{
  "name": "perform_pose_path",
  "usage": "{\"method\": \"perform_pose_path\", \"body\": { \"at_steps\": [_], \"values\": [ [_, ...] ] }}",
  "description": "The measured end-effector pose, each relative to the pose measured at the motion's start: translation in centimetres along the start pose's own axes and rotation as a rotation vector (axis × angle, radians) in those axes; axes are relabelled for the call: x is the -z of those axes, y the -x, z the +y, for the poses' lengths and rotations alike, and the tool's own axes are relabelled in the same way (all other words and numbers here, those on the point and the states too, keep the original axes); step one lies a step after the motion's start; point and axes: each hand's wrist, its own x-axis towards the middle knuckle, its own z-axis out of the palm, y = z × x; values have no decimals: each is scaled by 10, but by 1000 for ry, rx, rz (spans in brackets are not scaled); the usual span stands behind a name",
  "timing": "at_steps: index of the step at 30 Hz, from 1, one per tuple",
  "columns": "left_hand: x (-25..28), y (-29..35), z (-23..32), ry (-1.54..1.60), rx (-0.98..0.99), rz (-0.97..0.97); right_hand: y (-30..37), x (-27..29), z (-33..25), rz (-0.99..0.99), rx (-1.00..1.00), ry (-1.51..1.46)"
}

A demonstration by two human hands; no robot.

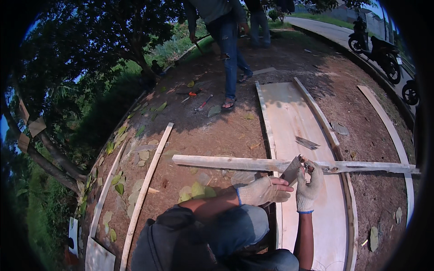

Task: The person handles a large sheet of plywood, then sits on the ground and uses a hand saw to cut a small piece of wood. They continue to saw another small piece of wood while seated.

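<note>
Over a pale panel, a gloved left hand holds a grey slat, fingers loosely closed; the right hand curls its fingers at the far end, their hold unclear. The slat looks light, stiff, splintery, best gripped mid-length.

The left forearm, bare above the glove, is stretched rightward from the lower left, and the left hand is held with its fingers pointed to the right and partly curled. The right forearm is raised almost upright from the lower edge, the right hand being held near the left one with its fingers bent. Both hands are covered by pale gloves, and the left knee is bent below the arms.
</note>
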Motion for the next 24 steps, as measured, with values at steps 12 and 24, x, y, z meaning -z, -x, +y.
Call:
{"method": "perform_pose_path", "body": {
  "at_steps": [12,24],
  "values": [
    [-8,-74,-19,-1355,-237,453,-12,48,-5,-205,-50,176],
    [-9,97,46,-1561,-76,944,-166,-4,-267,-1100,-566,-194]
  ]
}}
